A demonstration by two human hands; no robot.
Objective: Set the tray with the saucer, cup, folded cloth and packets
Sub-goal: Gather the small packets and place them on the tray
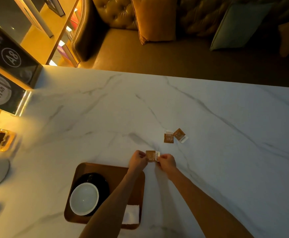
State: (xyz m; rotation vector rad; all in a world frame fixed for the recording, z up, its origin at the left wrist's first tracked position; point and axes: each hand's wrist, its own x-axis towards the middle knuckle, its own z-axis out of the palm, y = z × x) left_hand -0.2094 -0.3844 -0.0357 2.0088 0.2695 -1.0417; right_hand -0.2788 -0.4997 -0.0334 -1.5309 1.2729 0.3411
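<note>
Packets first: I see one small square brown packet [152, 155] with a pale strip at its right edge, held between both hands just past the tray's far right corner, above the worktop [106, 109], a smooth white marble slab with grey veins. My left hand [137, 160] has its grip clamped on the packet's left edge, my right hand [167, 161] on the pale end, both forearms reaching forward, bare. Two more brown packets [174, 136] lie flat farther off, touching. The rounded wooden tray [106, 169] carries a glossy black saucer [102, 181] with a white cup [84, 199] on it, and a white folded cloth [131, 213] at its near right.
</note>
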